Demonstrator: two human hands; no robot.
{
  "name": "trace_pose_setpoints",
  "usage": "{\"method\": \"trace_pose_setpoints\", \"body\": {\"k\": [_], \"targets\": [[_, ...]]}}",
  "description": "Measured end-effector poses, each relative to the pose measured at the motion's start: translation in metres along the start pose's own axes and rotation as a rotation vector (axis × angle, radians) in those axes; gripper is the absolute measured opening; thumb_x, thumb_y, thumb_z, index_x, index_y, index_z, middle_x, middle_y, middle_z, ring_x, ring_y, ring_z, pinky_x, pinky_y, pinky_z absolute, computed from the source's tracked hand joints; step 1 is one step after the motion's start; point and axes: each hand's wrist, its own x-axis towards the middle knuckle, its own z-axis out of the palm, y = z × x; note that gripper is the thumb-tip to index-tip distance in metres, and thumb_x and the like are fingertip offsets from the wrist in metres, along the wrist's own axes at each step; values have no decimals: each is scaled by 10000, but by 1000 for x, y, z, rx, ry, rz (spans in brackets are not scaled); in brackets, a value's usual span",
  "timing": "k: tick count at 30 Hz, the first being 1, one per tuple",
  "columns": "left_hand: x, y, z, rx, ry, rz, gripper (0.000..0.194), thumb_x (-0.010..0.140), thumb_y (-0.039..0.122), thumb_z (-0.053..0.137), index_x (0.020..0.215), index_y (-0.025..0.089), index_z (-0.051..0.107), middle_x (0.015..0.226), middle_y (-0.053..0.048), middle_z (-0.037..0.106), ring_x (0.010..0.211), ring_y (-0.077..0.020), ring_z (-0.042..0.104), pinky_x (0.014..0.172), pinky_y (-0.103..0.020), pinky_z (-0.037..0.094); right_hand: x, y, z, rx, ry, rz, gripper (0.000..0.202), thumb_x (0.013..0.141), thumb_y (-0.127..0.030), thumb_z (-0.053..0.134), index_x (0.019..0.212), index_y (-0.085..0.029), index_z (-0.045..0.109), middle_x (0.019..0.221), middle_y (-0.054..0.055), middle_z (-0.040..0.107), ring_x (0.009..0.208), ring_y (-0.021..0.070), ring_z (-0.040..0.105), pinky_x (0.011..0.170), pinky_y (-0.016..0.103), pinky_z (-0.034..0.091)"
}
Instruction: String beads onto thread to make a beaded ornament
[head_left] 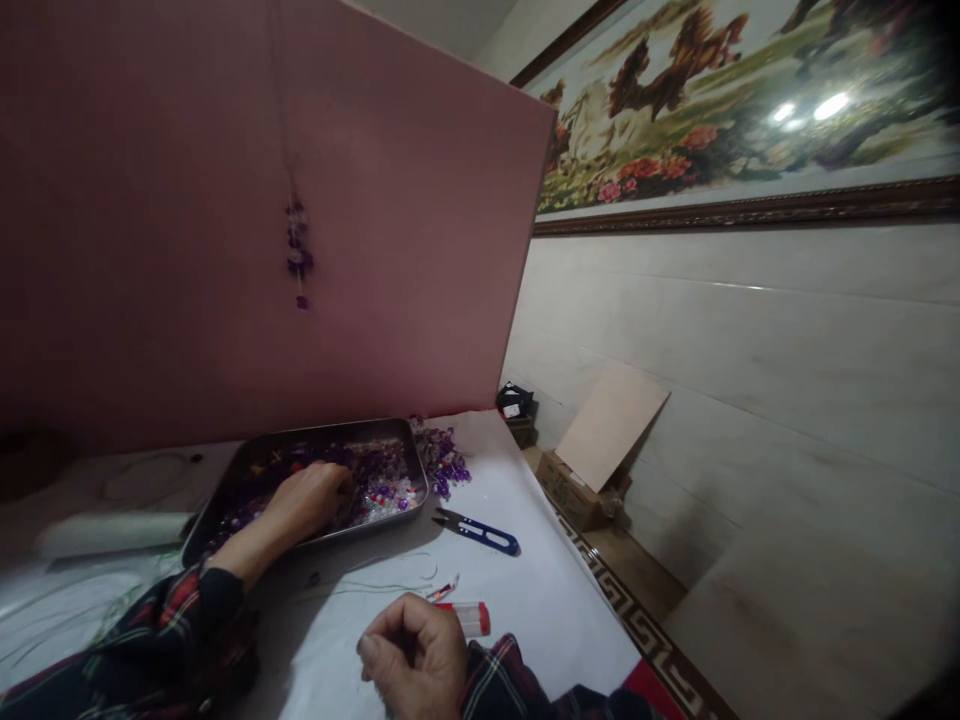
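Note:
My left hand [311, 497] reaches into a metal tray [416, 470] of loose beads. Its fingers are bent downward and drawn together among purple beads [375, 462]; the fingertips are mostly hidden, so what they pinch does not show. Clear, white and red beads [386, 500] lie to the right of that hand. My right hand [416, 650] is held over the front of the white table, thumb and forefinger pressed together in a pinch. Anything between them is too small to make out. Just behind it lies a clear plastic case with red ends [472, 618].
Blue thread snips [480, 532] lie right of the tray, near a heap of purple beads [448, 460]. Pale green cords [375, 587] and a white roll [112, 535] are on the table [555, 610]. A beaded strand [298, 255] hangs against the pink panel [405, 250].

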Motion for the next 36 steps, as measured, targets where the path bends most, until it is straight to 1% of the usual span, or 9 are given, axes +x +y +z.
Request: {"method": "trace_pose_setpoints", "body": {"k": [7, 13, 15, 18, 21, 25, 28, 31, 36], "targets": [[3, 2, 4, -50, -6, -13, 363, 874, 308, 609, 1221, 206, 579, 1245, -98, 612, 1015, -255, 633, 812, -463, 540, 0, 1, 1, 24, 17, 6, 184, 708, -341, 700, 678, -162, 673, 513, 3, 605, 464, 114, 498, 491, 230, 405], [-14, 6, -21, -203, 132, -67, 351, 872, 320, 609, 1199, 194, 596, 1233, -87, 621, 1001, -264, 636, 802, -458, 543, 0, -7, 1, 13, 87, 51, 146, 700, -308, 687, 670, -168, 656, 546, -10, 580, 472, 102, 451, 513, 233, 413], [-25, 9, -32, -286, 194, -98, 273, 865, 328, 612, 1082, 165, 640, 1090, -65, 670, 895, -232, 652, 747, -421, 543, 0, -15, 1, -4, 95, 52, 160, 703, -319, 677, 664, -168, 645, 562, -6, 582, 499, 105, 452, 520, 229, 401], [-47, 19, -42, -466, 296, -107, 103, 714, 240, 626, 734, 148, 668, 636, -8, 643, 678, -204, 603, 637, -317, 470, -1, -30, 0, 20, 41, 71, 170, 692, -331, 659, 649, -173, 609, 523, -35, 512, 474, 93, 400, 493, 220, 358], [-80, 33, -43, -678, 352, -111, 210, 663, 341, 596, 758, 172, 674, 652, -7, 663, 604, -174, 568, 578, -287, 444, -2, -40, 0, 17, 47, 30, 186, 705, -351, 643, 692, -168, 613, 564, -28, 532, 493, 91, 402, 491, 216, 340], [-137, 49, -29, -902, 345, -169, 325, 665, 474, 657, 790, 176, 692, 564, 18, 590, 496, -138, 475, 467, -262, 394, -9, -48, -2, -29, 26, -42, 196, 733, -352, 633, 712, -157, 623, 586, -17, 557, 534, 101, 456, 527, 220, 358], [-170, 54, -7, -1418, 297, -284, 259, 592, 368, 805, 704, 160, 699, 544, 32, 561, 467, -96, 449, 439, -215, 383, -15, -54, -3, -75, -12, -66, 171, 748, -322, 627, 713, -155, 633, 594, -15, 570, 542, 104, 475, 534, 222, 365], [-185, 58, 15, -1720, 244, -430, 196, 524, 164, 851, 654, 148, 706, 618, -16, 641, 537, -117, 560, 486, -207, 478, -20, -57, -4, -117, -40, -118, 159, 765, -305, 620, 711, -156, 639, 588, -20, 566, 532, 101, 475, 518, 219, 359], [-189, 68, 36, -1989, 200, -493, 125, 645, 32, 745, 715, 132, 718, 681, -59, 679, 553, -108, 600, 484, -172, 507, -25, -67, -5, -249, -70, -180, 207, 791, -330, 614, 679, -157, 630, 562, -36, 502, 517, 91, 424, 481, 212, 314]]}}
